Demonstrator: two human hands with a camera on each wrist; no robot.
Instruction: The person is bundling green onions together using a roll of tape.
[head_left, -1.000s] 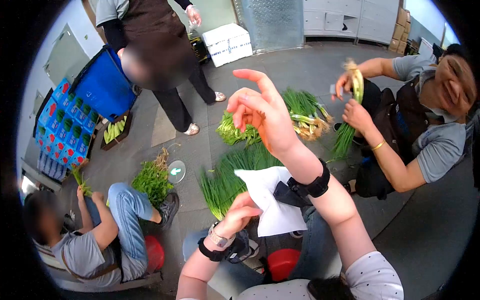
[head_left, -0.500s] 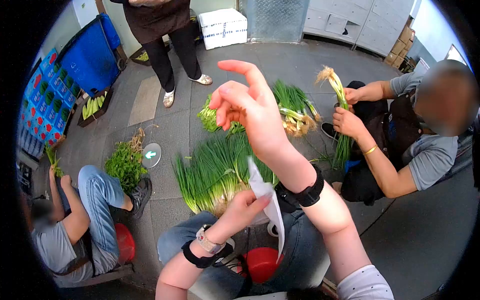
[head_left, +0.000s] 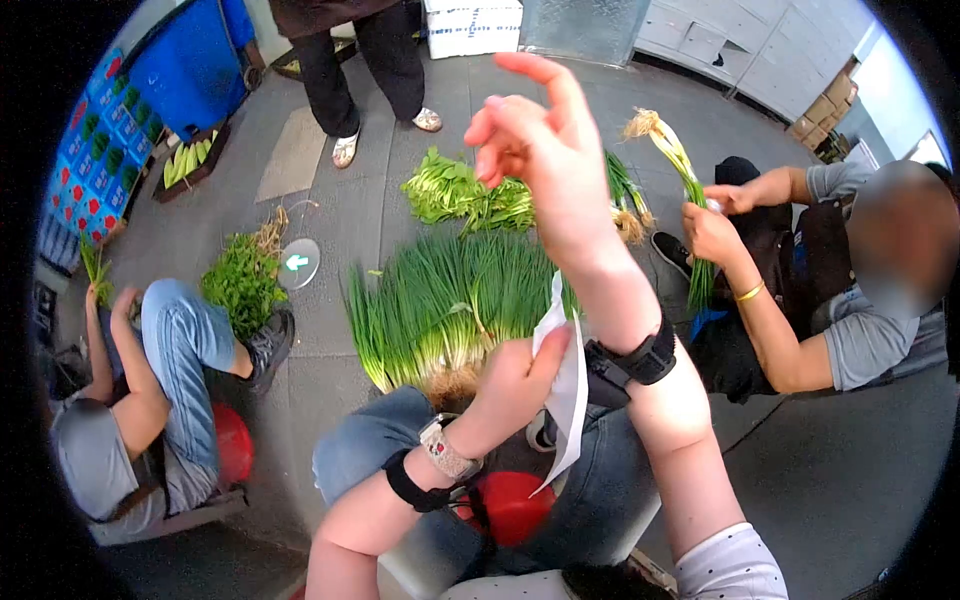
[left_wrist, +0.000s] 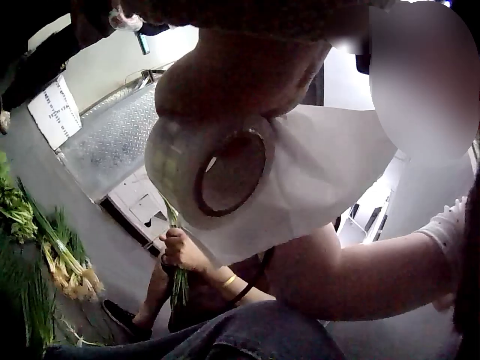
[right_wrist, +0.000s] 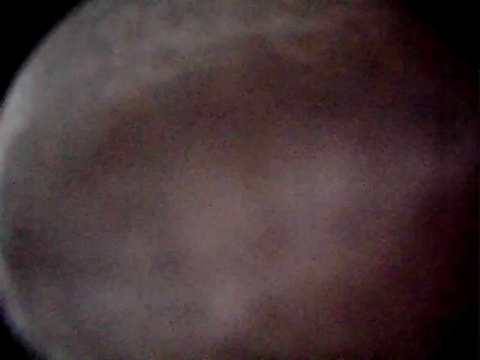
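My left hand pinches a white, paper-like sheet that hangs down beside my right wrist. In the left wrist view, a pale roll with a round, brown-rimmed hole shows directly below that hand, against the sheet; from the head it is hidden. Raised and bent at the wrist, my right hand holds nothing, its index finger extended and the others loosely curled. Below and beyond my hands, a broad bunch of green onions lies on the floor, roots toward me. The right wrist view is a dark blur.
Leafy greens lie behind the onions. At right a seated person holds onions; another sits at left near a parsley-like pile. A red bucket-like object is between my knees. Someone stands at the back near a white box.
My left hand has taken a firmer pinch on the sheet, which turned from broadside to nearly edge-on. The head view has tilted downward. My right hand stays raised.
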